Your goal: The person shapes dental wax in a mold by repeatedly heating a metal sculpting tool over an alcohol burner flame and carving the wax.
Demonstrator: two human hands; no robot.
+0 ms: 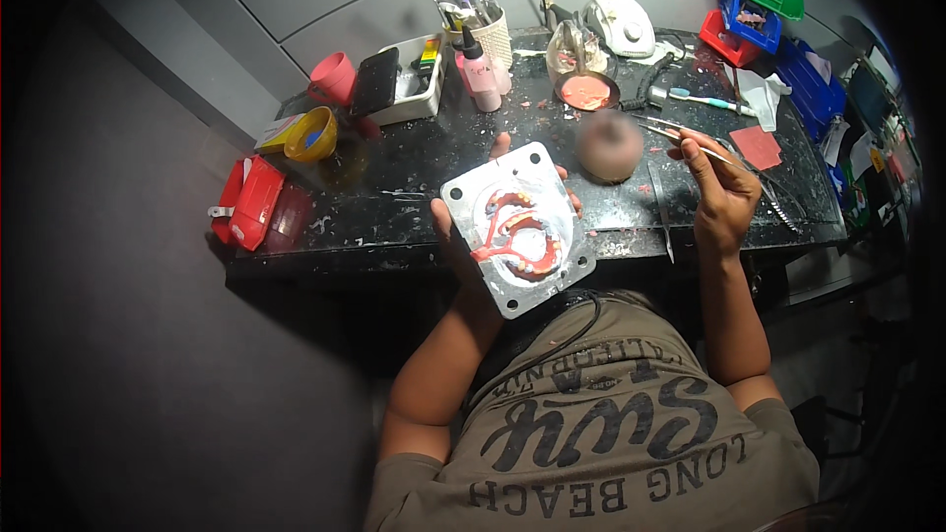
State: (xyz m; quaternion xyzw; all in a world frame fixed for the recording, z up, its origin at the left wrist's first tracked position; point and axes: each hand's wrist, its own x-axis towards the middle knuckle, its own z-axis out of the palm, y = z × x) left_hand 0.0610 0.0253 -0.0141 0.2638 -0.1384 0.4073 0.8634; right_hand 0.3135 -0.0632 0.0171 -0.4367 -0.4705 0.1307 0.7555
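Note:
My left hand (452, 236) holds up a square metal dental flask half (461, 199) from beneath, its fingers wrapping the far and right edges. White plaster fills the flask, with reddish-pink denture forms (545, 263) bearing teeth and joined by pink strips set in it. Off to the right, my right hand (727, 192) is closed on thin metal tweezers (698, 140), whose tips point left over the bench. Below those tips sits a round brownish-pink object (609, 150), too blurred to name. A slim metal tool (661, 207) lies on the bench between my hands.
The dark workbench (384, 177) carries a pink mug (333, 79), yellow bowl (310, 133), red box (251, 202), white tray (419, 103), pink bottle (481, 77) and tool cup (488, 34). Farther right are a dish of pink material (585, 92), a toothbrush (705, 99) and stacked bins (751, 20).

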